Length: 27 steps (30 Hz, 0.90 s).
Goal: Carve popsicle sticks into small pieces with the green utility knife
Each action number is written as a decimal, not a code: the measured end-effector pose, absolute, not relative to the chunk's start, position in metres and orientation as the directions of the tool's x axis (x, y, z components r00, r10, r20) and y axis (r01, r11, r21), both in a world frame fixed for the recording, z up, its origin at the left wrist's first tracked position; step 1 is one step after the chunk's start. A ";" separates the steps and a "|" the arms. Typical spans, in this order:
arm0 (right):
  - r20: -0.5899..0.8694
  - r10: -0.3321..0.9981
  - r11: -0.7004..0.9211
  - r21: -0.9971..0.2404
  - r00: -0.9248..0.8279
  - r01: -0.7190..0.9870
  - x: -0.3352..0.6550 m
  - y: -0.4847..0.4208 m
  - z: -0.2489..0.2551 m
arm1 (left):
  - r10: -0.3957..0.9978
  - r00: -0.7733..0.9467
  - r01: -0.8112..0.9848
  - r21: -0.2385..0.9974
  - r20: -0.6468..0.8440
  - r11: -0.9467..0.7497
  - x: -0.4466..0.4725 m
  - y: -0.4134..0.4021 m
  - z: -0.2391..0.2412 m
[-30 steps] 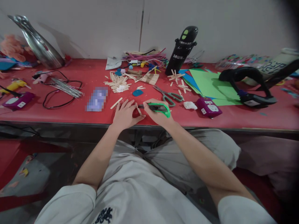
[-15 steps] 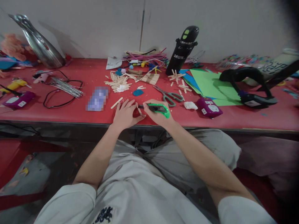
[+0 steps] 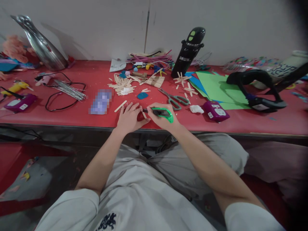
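My right hand is closed around a green and black utility knife. The front of the knife points left, toward a short wooden craft stick on the red table. My left hand lies low over the tabletop, fingers spread, its index fingertip and thumb steadying that stick at its two ends. The blade's exact contact with the wood is too small to make out. Just left of my left fingers rests another craft stick. Grey-handled scissors lie beyond my right hand.
Behind my hands are a pile of craft sticks and a blue piece. Farther back stands a black bottle. To the right are a white lump, a purple box and green paper; metal rods lie left.
The knife's rear end has shifted very slightly left and down in my right hand. My left hand and the stick look almost unmoved.
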State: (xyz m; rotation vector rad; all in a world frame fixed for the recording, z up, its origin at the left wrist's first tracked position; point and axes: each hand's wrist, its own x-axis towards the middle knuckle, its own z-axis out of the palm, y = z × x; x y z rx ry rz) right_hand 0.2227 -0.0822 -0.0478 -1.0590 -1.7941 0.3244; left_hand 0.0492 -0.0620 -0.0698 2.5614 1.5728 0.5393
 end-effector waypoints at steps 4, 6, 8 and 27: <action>0.607 0.784 0.576 -0.631 -0.133 0.520 0.222 -0.083 -0.046 | 0.883 0.407 0.853 0.249 0.234 -0.459 0.049 -0.062 -0.069; 0.599 0.790 0.572 -0.639 -0.134 0.514 0.222 -0.084 -0.046 | 0.885 0.406 0.853 0.253 0.228 -0.456 0.050 -0.062 -0.068; 0.597 0.791 0.570 -0.640 -0.134 0.515 0.222 -0.085 -0.045 | 0.888 0.402 0.853 0.260 0.225 -0.452 0.050 -0.063 -0.067; 0.649 0.760 0.528 -0.598 -0.022 0.603 0.227 -0.089 -0.046 | 0.872 0.426 0.841 0.250 0.243 -0.480 0.048 -0.062 -0.069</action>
